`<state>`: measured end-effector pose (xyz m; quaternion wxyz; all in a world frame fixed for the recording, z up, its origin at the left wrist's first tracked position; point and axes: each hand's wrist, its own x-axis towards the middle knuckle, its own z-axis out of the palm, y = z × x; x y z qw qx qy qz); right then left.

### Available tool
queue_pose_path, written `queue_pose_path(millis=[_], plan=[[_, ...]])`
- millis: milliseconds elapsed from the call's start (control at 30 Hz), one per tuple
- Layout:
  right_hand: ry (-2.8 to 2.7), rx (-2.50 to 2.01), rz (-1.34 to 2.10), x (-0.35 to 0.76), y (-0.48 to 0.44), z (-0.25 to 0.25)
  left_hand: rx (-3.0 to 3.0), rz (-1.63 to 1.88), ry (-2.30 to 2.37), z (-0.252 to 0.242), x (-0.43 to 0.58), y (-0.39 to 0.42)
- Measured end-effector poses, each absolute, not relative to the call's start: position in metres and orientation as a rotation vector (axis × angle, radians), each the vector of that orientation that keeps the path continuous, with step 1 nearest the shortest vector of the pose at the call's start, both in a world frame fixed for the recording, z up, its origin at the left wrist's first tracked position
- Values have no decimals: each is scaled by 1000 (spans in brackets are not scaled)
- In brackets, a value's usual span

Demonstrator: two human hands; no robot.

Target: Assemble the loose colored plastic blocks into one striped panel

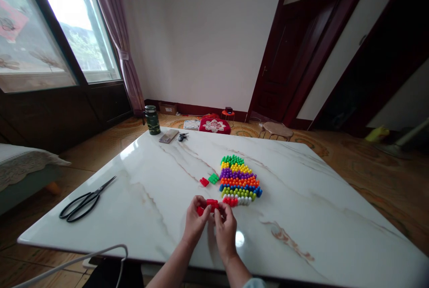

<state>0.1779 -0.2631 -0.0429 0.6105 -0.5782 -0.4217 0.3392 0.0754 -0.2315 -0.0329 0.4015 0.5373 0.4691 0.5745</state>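
Note:
Near the front of the white marbled table [150,189], my left hand [196,217] and my right hand [225,227] meet around some red pieces [212,203]. The fingers of both hands are closed on them; the fingertips partly hide their shape. Just beyond lie a small red piece [204,182] and a small green piece [213,178]. To the right of these, rows of round beads [238,175] in green, yellow, purple, orange, blue, olive, white and red lie side by side, the red ones [230,201] close to my right hand.
Black-handled scissors [85,201] lie at the left. A dark green bottle [152,120], a phone [169,135] and keys [182,136] are at the far left corner. A white cable [114,248] curves by the front edge. A stool [276,130] stands beyond the table.

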Motion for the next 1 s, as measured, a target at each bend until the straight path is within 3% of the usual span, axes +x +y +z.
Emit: queue_pose_path(millis=[333,600,1000], plan=[[-723,-1292,943,190,-272,-38,1481,1271,1028,-43,76,-229],[-786,-1364,891,204,-270,-44,1651,1170,1157,-45,78,-230],[-1170,-1571,238,273,-272,-52,1385,1188,1183,-33,76,-234]])
